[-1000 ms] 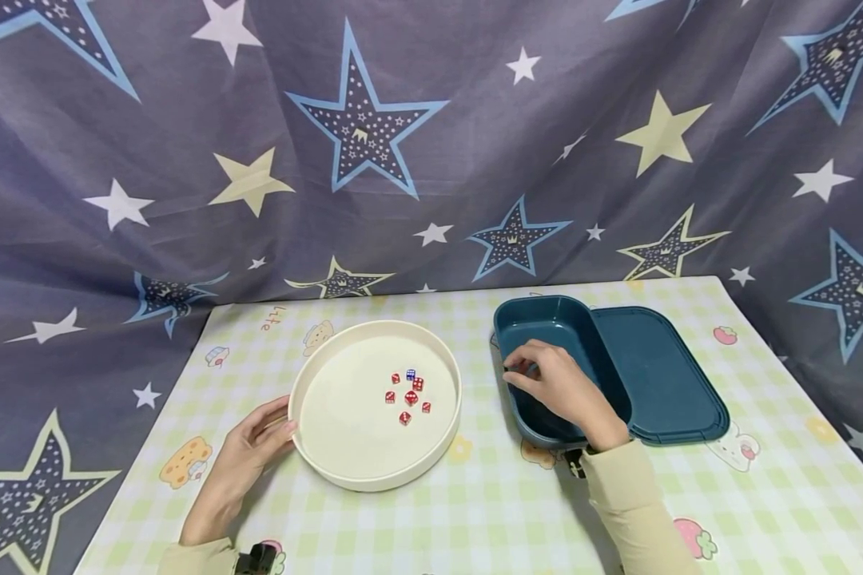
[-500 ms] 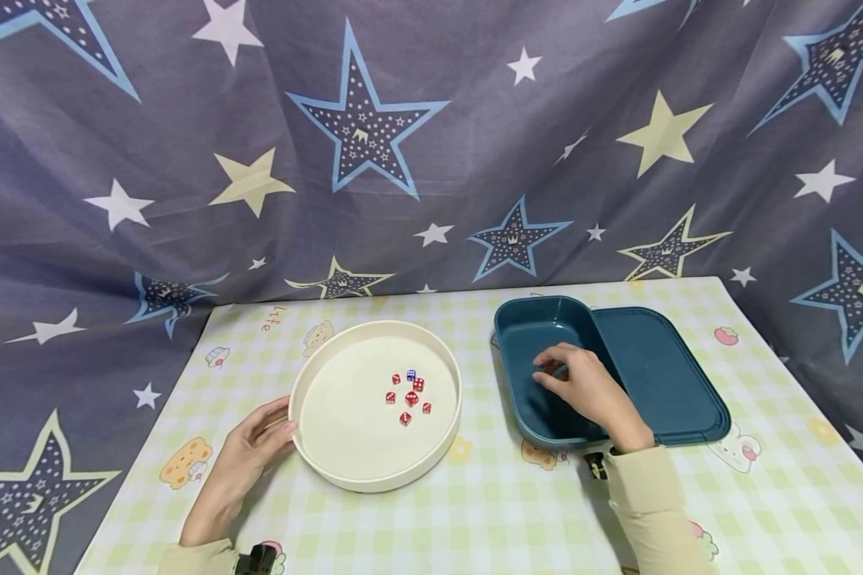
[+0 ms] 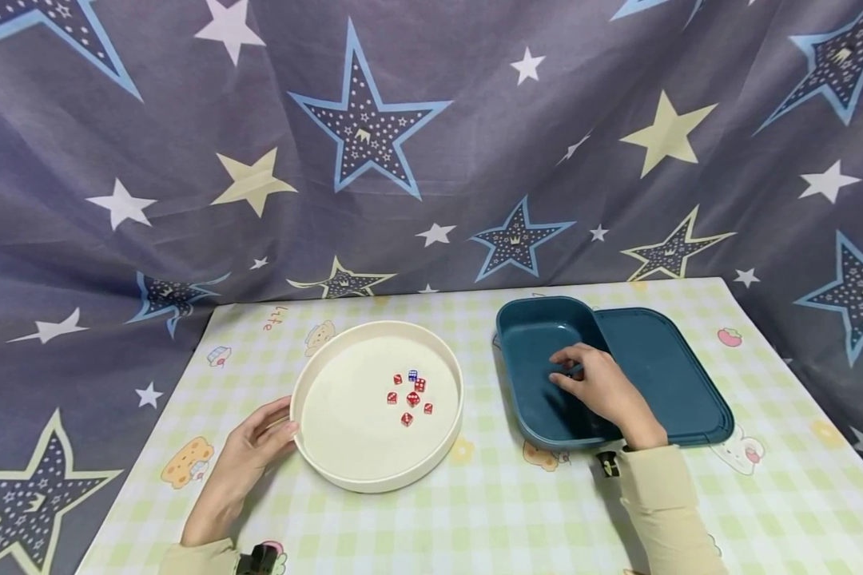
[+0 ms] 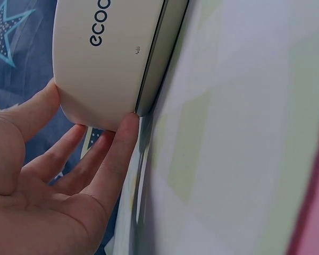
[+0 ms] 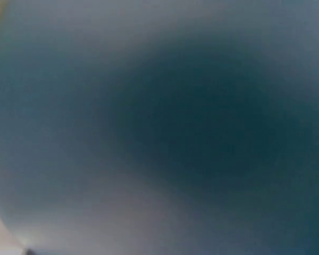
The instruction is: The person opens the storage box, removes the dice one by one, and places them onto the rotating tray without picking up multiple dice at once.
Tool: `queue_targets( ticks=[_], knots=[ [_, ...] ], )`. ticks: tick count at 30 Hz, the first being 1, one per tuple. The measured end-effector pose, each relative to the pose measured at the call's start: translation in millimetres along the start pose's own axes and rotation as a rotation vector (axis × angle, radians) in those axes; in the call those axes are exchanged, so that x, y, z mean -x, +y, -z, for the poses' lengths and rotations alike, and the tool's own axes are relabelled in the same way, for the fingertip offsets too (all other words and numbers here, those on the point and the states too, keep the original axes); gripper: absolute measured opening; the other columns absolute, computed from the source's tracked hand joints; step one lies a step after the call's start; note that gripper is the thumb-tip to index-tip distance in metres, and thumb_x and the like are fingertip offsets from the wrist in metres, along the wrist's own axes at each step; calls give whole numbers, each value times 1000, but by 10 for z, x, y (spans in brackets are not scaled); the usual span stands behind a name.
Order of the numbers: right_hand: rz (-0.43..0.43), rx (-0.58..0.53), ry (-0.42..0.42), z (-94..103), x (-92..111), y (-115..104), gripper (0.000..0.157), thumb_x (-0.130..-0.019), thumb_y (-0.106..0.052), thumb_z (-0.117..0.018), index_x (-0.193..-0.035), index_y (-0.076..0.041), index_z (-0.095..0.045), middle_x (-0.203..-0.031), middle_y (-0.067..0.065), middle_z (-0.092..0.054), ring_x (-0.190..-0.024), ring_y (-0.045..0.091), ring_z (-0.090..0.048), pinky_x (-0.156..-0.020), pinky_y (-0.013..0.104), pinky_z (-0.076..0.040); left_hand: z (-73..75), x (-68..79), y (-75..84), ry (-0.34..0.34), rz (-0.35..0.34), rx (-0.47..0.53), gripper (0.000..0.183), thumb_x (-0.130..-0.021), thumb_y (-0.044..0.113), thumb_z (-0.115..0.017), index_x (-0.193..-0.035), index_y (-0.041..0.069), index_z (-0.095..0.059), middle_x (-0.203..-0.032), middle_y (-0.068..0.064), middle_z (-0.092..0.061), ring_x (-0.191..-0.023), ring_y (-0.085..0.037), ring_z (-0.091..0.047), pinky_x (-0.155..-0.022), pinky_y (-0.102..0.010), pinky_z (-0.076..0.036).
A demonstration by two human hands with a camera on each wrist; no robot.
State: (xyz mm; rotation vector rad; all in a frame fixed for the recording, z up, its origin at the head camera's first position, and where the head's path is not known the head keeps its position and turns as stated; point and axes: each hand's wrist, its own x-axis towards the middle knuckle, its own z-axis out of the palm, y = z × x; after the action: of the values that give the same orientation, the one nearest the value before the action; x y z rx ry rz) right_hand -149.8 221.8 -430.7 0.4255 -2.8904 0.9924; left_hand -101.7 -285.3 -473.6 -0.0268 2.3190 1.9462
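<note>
A round cream tray (image 3: 352,423) stands on the table's left half. Several red dice (image 3: 413,399) and one blue die (image 3: 413,375) lie in its right part. My left hand (image 3: 248,447) touches the tray's outer left wall; in the left wrist view its fairly straight fingers and thumb meet the lettered wall (image 4: 103,79). My right hand (image 3: 604,391) hovers over the inside of a dark teal box (image 3: 525,399), thumb and fingers bent and apart, nothing visible between them. Part of the box floor is hidden behind that hand. The right wrist view shows only blurred teal.
A flat teal lid (image 3: 662,367) lies against the box's right side. A green checked cloth (image 3: 374,535) with cartoon prints covers the table. Behind the table's back edge hangs a grey curtain (image 3: 374,231) with stars.
My right hand has shifted right across the box, away from its left wall toward the lid side. The left hand, tray and dice have stayed in place.
</note>
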Motion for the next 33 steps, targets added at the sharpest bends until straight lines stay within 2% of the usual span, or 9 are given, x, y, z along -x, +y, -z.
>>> queue_targets(
  ticks=[6,15,20,27,33],
  knots=[
    [2,18,4,-1,-9,41,18,-94,-7,-66,-110,2,-70,-103,15,-65,-90,29,-64,-76,44,-59,-3,1,3,2,1,-2,61,-99,20,-63,-149,-3,-37,-142,-19,-46,-112,-1,-62,-93,-24,-58],
    [-18,72,-4,-14,-24,104,18,-93,-7,-68,-107,3,-71,-101,17,-66,-91,31,-64,-78,48,-57,-8,10,13,-2,11,-4,61,-99,21,-63,-149,-2,-36,-146,-22,-42,-113,-1,-61,-94,-23,-58],
    [-19,100,-41,-19,-40,112,17,-93,-8,-67,-105,3,-71,-99,15,-67,-89,29,-64,-78,48,-57,-5,8,7,-3,18,-8,62,-99,22,-63,-149,-2,-36,-145,-22,-43,-114,-1,-61,-95,-23,-58],
    [-20,85,-129,-22,-51,140,17,-93,-8,-67,-106,3,-70,-101,17,-67,-91,31,-64,-79,47,-57,4,6,-8,-7,19,8,61,-99,21,-64,-149,-2,-37,-143,-20,-46,-114,-2,-61,-95,-24,-58],
    [1,68,-162,-46,-55,162,17,-90,-2,-70,-106,4,-70,-102,18,-67,-89,31,-64,-77,45,-59,8,1,-7,-4,5,18,60,-99,19,-63,-148,-3,-37,-141,-18,-47,-114,-3,-62,-94,-24,-58]
  ],
)
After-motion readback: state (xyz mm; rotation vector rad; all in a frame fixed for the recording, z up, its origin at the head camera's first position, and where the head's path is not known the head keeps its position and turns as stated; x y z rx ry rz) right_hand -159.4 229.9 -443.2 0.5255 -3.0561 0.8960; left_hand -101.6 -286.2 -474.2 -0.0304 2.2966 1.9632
